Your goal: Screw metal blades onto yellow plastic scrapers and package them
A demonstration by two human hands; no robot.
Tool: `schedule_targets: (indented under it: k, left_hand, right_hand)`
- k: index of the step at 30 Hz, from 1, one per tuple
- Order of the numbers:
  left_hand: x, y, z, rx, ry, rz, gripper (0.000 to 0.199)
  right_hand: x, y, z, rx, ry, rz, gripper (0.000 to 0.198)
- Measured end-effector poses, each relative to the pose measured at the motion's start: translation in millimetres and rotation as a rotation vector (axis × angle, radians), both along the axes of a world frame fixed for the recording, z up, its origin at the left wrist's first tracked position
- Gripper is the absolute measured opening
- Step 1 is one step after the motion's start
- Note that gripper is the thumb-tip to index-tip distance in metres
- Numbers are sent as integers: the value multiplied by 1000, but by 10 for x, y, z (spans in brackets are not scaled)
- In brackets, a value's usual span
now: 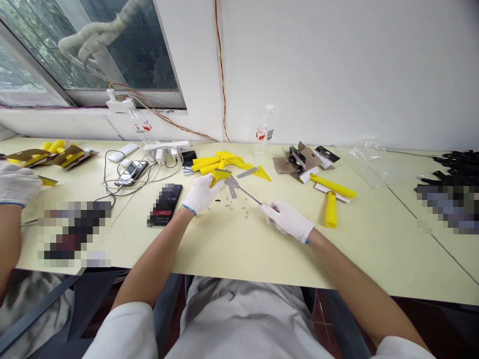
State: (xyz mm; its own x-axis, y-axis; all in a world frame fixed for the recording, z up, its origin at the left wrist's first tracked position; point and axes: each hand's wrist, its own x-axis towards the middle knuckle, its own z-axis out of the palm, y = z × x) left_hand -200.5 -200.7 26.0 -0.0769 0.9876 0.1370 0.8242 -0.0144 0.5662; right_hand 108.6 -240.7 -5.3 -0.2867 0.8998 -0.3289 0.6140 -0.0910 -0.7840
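We hold yellow scraper (220, 174) in left hand (202, 193), screwdriver (250, 193) in right hand (287, 219); its long axis slants forward-left toward scraper, contact unclear.

Ahead of you and a little left, a dark phone (174, 196) shows large pale clock digits ending in ":00", the one before looking like a 3, with pixelation over its left side, and the white lettering on its red bar (162, 213) is too small to read. The upright clear bottle (265, 119) before you carries a red-and-white label with a dark printed block, and the bottle at back left (136, 117) has similar red marks, but you can make out no words on either. Pale print on the black card (328, 152) to your right is illegible.
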Motion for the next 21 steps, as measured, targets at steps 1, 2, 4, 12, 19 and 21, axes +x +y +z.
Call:
schedule_targets:
  k: [1, 2, 4, 12, 19, 21]
  left_hand:
    - [-2, 4, -5, 6, -4, -5, 42]
    - [-5, 8, -11, 10, -13, -15, 41]
    - [-11, 14, -24, 11, -41, -45, 40]
    - [-29, 18, -42, 8, -74, -83, 45]
    - [-42, 29, -44, 21, -62, -59, 41]
    - [-44, 31, -44, 35, -49, -41, 40]
  right_hand:
    - [1, 3, -2, -5, 12, -7, 52]
    - [3, 7, -7, -19, 36, -11, 52]
    - [8, 15, -23, -79, 106, -13, 52]
    - [9, 0, -28, -94, 123, -4, 37]
    - [0, 13, -71, -53, 61, 8, 39]
    - [9, 30, -109, 49, -38, 30, 38]
